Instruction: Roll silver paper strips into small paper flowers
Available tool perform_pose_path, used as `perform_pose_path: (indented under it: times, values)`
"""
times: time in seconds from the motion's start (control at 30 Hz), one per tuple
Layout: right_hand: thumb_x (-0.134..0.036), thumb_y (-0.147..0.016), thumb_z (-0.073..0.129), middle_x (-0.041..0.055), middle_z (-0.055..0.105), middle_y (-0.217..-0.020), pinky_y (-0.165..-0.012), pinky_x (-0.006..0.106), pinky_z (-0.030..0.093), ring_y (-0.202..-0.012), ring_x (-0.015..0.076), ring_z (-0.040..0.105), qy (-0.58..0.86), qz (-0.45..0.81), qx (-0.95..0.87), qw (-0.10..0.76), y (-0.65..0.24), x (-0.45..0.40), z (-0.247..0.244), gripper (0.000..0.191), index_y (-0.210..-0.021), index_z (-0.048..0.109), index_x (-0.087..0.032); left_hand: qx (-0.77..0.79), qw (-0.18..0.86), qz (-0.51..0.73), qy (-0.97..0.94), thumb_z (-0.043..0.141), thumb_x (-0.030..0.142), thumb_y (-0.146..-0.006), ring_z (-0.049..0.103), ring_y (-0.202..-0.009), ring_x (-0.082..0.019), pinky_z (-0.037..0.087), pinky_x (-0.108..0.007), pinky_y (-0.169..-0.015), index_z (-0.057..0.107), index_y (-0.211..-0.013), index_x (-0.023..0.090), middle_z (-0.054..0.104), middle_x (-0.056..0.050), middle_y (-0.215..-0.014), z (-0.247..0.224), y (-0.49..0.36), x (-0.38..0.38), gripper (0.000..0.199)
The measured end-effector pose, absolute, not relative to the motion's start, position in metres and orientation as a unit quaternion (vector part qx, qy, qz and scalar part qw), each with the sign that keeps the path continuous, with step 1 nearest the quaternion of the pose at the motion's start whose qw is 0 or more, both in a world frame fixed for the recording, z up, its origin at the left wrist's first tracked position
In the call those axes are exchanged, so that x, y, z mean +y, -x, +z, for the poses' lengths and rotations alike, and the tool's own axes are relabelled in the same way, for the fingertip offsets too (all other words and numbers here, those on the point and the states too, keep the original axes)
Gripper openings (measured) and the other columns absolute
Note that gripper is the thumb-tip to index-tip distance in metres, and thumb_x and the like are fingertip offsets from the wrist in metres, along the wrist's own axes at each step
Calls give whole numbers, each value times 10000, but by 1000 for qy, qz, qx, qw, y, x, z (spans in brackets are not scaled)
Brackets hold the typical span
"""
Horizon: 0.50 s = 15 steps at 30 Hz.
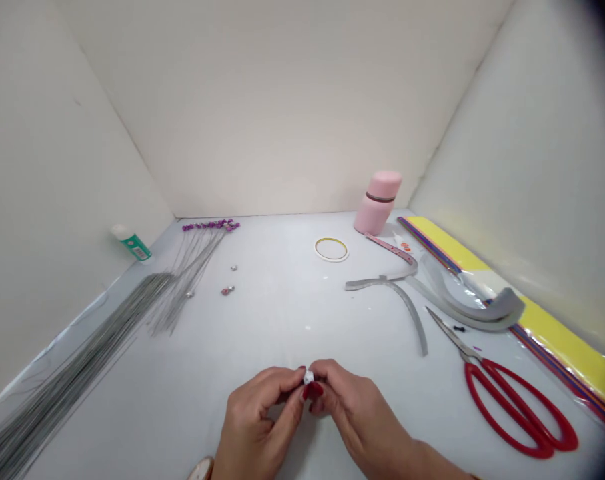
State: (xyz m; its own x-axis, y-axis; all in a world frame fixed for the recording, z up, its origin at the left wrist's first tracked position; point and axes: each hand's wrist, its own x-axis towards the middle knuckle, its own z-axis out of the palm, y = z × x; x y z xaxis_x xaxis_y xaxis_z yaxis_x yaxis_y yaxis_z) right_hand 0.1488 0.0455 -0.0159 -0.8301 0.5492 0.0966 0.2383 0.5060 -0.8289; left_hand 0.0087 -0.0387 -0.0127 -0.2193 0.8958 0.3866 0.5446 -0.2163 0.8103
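Low in the middle of the head view, my left hand and my right hand meet fingertip to fingertip. Between them they pinch a small whitish crumpled piece; its kind is too small to make out. Fingers of both hands are closed on it, and its lower part is hidden behind the thumbs. Beyond the hands lie a small silvery bit and a little pink-and-silver bit.
On the left lie a bundle of grey wires, purple-tipped wire stems and a green-white tube. A tape ring and pink bottle stand behind. Right: grey strips, red-handled scissors, coloured sheets.
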Motion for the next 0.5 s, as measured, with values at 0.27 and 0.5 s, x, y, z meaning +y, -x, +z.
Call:
perform_pose_path:
  times: [0.27,0.5]
  values:
    - [-188,-899,278,17,589,-709,-594,227,437,-628,134,561,213,429,-861,174,-149,43,-18,179,-888,455,-199,585,97,529,-606,570,12,-665,617,-496,-120,513,-195,-486,636,-737,139,667,-36,-584,-4,-12,-31,161]
    - [-200,-888,243,46,572,-667,-543,258,418,-572,156,532,218,397,-874,177,-145,38,-16,218,-833,453,-177,618,112,511,-587,561,33,-675,611,-500,-119,502,-192,-485,613,-664,142,650,-24,-577,-13,-14,-35,121]
